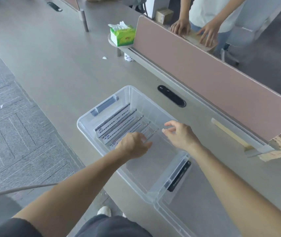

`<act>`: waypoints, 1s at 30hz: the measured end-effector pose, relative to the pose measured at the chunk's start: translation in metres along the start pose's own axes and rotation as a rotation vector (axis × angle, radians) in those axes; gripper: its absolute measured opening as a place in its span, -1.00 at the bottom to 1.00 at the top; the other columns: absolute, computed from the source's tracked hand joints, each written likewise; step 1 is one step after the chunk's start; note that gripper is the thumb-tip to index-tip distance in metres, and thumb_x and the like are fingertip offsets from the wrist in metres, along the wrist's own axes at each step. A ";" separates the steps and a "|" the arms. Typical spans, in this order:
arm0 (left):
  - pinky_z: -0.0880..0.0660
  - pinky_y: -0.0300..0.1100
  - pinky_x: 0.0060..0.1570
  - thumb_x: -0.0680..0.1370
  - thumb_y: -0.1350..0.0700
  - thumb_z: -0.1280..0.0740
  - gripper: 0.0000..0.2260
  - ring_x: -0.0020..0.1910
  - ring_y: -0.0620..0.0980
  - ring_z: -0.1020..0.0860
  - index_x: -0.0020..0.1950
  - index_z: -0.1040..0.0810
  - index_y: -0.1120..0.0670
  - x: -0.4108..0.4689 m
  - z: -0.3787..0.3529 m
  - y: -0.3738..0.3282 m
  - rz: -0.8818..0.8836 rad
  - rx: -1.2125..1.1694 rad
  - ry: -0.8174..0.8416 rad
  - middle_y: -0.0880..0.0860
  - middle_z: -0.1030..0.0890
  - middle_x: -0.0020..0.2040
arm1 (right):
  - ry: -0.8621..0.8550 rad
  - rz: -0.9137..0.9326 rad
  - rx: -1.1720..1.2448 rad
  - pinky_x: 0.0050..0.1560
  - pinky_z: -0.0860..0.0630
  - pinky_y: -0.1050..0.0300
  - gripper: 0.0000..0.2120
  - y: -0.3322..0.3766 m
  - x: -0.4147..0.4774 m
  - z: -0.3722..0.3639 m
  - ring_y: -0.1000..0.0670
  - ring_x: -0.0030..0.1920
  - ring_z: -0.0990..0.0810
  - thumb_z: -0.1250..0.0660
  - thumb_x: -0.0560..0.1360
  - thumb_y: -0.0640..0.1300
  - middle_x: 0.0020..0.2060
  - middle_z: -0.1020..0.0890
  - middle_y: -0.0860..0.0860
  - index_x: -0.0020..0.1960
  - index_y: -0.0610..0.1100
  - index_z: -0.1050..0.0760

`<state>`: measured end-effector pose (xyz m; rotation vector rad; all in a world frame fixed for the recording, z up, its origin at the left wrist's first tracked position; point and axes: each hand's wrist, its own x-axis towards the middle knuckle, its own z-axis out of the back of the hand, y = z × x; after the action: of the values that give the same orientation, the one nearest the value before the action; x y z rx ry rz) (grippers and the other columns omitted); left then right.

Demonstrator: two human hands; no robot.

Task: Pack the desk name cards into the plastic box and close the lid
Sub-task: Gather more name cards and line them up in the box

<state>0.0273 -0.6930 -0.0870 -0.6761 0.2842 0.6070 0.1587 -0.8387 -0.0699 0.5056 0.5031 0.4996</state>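
Observation:
A clear plastic box [155,106] stands open on the grey desk. Several desk name cards [114,124] lean in a row at its far left end; the near half of the box is bare. My left hand [133,146] reaches into the box, its fingers curled over the top edge of the nearest name card [151,135]. My right hand [179,134] hovers over the box's right side with thumb and fingers apart, just beside that card's right end and holding nothing. The clear lid [196,218] lies flat on the desk at the box's near end.
A pink divider panel [204,71] runs along the desk's right side, and another person's hands [192,29] rest beyond it. A green tissue pack [121,34] sits on a small round shelf. A black cable slot [171,98] lies behind the box. Carpet lies to the left.

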 end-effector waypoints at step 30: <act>-0.58 -0.15 -0.07 0.39 -0.09 -0.30 -0.85 -0.16 -0.07 -0.67 -0.27 -0.63 -0.10 -0.317 -0.273 -0.216 -1.063 0.090 0.877 -0.10 -0.68 -0.24 | -1.060 -1.021 0.411 -0.25 -0.62 0.09 -0.92 -0.155 -0.660 -0.041 0.06 -0.14 -0.68 -0.33 0.53 0.01 -0.16 -0.67 0.17 -0.03 0.16 -0.58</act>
<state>-0.1070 -1.1424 -0.0465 -0.8601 0.6844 -0.7494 -0.3196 -1.3118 0.0252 0.7383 -0.2133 -0.8616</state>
